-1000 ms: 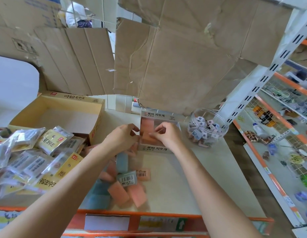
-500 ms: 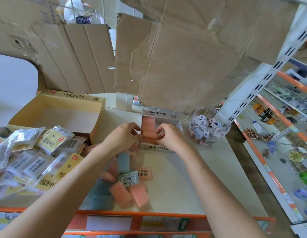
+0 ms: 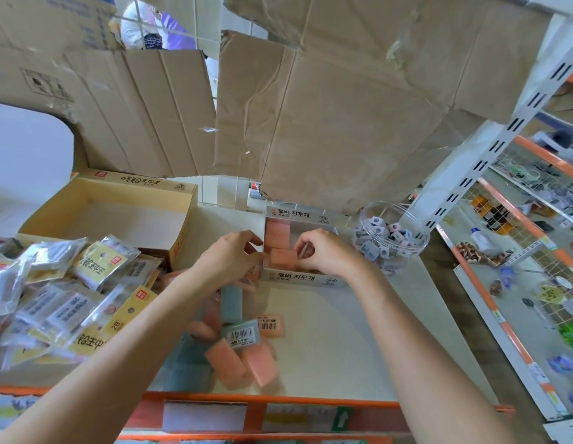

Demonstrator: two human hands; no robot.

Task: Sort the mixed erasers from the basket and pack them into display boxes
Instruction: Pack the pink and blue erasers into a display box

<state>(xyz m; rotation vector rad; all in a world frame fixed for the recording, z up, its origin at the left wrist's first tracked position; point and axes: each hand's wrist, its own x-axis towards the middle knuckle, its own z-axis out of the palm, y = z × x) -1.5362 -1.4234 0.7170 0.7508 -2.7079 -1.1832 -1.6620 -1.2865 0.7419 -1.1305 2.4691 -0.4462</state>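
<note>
Two hands are working at the display box (image 3: 293,277) on the bench (image 3: 326,347), the left hand (image 3: 229,256) pinching its left wall while the right hand (image 3: 326,254) is pinching a pink eraser (image 3: 280,257) down inside it, likely risking a tilted, jammed row if seated crooked.

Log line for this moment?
phase: packing | left hand: holds display box | right hand: holds pink eraser inside | loose erasers: on table
</note>
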